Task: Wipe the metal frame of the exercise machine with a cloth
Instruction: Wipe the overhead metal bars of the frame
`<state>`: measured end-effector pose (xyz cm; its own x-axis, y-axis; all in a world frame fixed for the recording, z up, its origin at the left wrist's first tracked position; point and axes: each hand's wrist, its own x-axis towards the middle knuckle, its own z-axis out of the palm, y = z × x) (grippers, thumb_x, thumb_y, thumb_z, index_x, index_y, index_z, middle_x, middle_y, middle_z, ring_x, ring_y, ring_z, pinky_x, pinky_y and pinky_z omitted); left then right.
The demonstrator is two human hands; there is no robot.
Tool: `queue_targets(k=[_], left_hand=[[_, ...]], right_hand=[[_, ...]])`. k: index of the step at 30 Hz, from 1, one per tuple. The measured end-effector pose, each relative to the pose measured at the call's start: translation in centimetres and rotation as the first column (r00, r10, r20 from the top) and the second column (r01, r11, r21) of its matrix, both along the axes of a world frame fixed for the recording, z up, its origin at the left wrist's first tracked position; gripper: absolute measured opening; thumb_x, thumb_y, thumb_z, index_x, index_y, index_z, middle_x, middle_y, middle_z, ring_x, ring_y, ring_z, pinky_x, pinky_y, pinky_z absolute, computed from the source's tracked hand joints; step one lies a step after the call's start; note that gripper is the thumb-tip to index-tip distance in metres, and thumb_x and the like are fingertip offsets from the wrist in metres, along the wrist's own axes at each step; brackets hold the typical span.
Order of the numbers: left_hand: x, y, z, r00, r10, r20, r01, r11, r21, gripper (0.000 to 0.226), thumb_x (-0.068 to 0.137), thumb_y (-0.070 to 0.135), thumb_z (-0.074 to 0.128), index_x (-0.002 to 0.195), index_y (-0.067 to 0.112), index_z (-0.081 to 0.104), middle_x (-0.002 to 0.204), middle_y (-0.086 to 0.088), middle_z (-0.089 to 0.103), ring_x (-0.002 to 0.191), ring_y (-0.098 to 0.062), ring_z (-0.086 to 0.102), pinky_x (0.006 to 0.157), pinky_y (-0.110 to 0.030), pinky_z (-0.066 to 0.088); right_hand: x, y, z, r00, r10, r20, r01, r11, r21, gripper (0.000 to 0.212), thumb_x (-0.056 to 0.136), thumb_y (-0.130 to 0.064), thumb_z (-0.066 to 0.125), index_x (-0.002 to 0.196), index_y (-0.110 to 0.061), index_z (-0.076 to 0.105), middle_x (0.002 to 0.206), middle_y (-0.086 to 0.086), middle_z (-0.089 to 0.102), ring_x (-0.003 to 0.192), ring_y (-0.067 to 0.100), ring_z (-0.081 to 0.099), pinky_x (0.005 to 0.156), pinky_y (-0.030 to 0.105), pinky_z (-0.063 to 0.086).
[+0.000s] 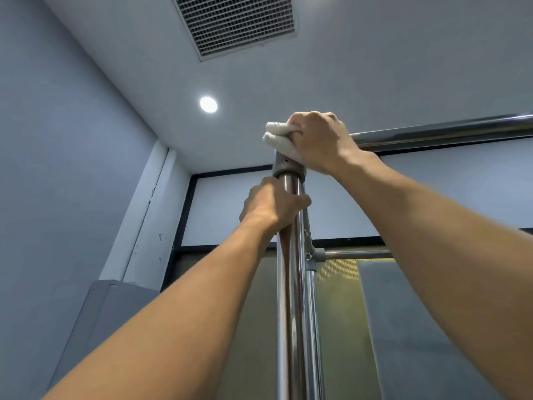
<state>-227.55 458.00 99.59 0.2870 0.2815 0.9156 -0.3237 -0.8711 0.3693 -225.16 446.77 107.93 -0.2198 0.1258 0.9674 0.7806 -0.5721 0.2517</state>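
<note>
A shiny metal upright post (290,298) of the exercise machine rises through the middle of the view to a grey corner joint (284,166). From that joint a chrome top bar (444,131) runs off to the right. My right hand (320,140) grips a folded white cloth (278,138) and presses it onto the top of the joint. My left hand (271,204) is wrapped round the post just below the joint. I am looking steeply upward.
A thinner metal tube (311,313) runs beside the post, with a grey clamp (317,256) and a crossbar going right. Overhead are a ceiling vent (236,23) and a round light (208,104). A grey wall is on the left.
</note>
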Motion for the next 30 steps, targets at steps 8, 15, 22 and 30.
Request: queue_targets(k=[8,15,22,30], left_hand=[[-0.9,1.0,-1.6,0.96,-0.265,-0.095,0.264,0.964,-0.021,0.033,0.079,0.041,0.076,0.083,0.01,0.064,0.084,-0.013,0.07,0.075,-0.028,0.07,0.065,-0.042,0.063],[-0.3,1.3,-2.0,0.956,-0.28,-0.087,0.28,0.96,-0.011,0.041,0.081,0.047,0.075,0.077,0.011,0.056,0.074,-0.008,0.062,0.064,-0.026,0.061,0.065,-0.038,0.059],[0.4,2.0,-2.9,0.949,-0.316,-0.01,0.315,0.944,0.099,0.046,0.085,0.05,0.069,0.081,0.004,0.064,0.066,-0.004,0.061,0.06,-0.021,0.059,0.071,-0.04,0.056],[1.1,3.2,-3.8,0.922,-0.369,0.115,0.339,0.916,0.216,0.052,0.095,0.059,0.047,0.074,0.012,0.052,0.068,-0.003,0.057,0.066,-0.024,0.057,0.075,-0.048,0.056]], right_hand=[[-0.5,2.6,-3.7,0.982,-0.116,0.15,0.116,0.993,0.01,0.028,0.087,-0.016,0.048,0.103,-0.017,0.071,0.112,0.0,0.068,0.109,0.024,0.056,0.095,0.032,0.041],[-2.6,4.2,-0.9,0.962,-0.26,-0.081,0.263,0.964,0.028,0.028,0.089,-0.012,0.045,0.106,-0.02,0.066,0.107,0.005,0.064,0.104,0.031,0.058,0.088,0.036,0.039],[-1.3,3.9,-2.8,0.957,-0.278,0.087,0.28,0.96,-0.018,0.023,0.089,-0.02,0.049,0.1,-0.014,0.068,0.113,0.001,0.064,0.109,0.024,0.054,0.095,0.029,0.033],[-1.6,5.2,-1.5,0.952,-0.307,0.009,0.306,0.949,0.07,0.032,0.093,-0.02,0.045,0.117,-0.028,0.065,0.119,0.0,0.06,0.116,0.026,0.051,0.102,0.034,0.03]])
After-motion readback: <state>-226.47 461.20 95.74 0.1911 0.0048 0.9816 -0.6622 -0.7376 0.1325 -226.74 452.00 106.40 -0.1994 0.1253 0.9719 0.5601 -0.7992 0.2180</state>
